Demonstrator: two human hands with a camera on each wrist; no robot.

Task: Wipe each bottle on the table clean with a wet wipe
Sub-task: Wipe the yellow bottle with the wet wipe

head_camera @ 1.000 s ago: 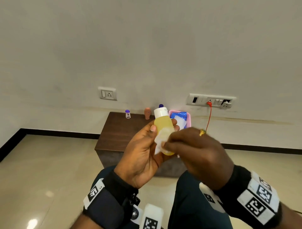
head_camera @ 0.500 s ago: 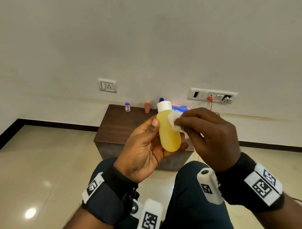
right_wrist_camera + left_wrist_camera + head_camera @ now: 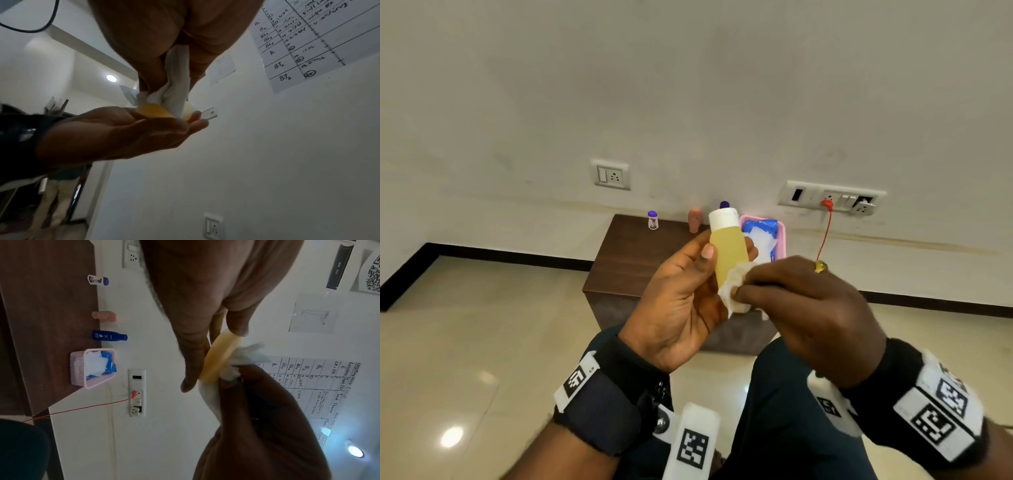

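My left hand (image 3: 688,294) grips a yellow bottle (image 3: 728,253) with a white cap, held upright in front of me. My right hand (image 3: 801,301) pinches a crumpled white wet wipe (image 3: 732,291) and presses it against the bottle's lower body. The left wrist view shows the yellow bottle (image 3: 222,356) edge-on with the wet wipe (image 3: 242,361) against it. In the right wrist view the wet wipe (image 3: 174,91) hangs from my fingers onto the yellow bottle (image 3: 156,111).
On the low brown table (image 3: 640,263) by the wall stand a small white bottle with a purple cap (image 3: 652,220), a peach bottle (image 3: 694,220) and a blue bottle (image 3: 107,337). A pink basket (image 3: 82,368) holds a blue wipe pack. A red cable (image 3: 823,236) hangs from the wall socket.
My right hand with the wipe has slid down from near the bottle's cap to its lower body. The left hand keeps hold of the bottle, now more upright.
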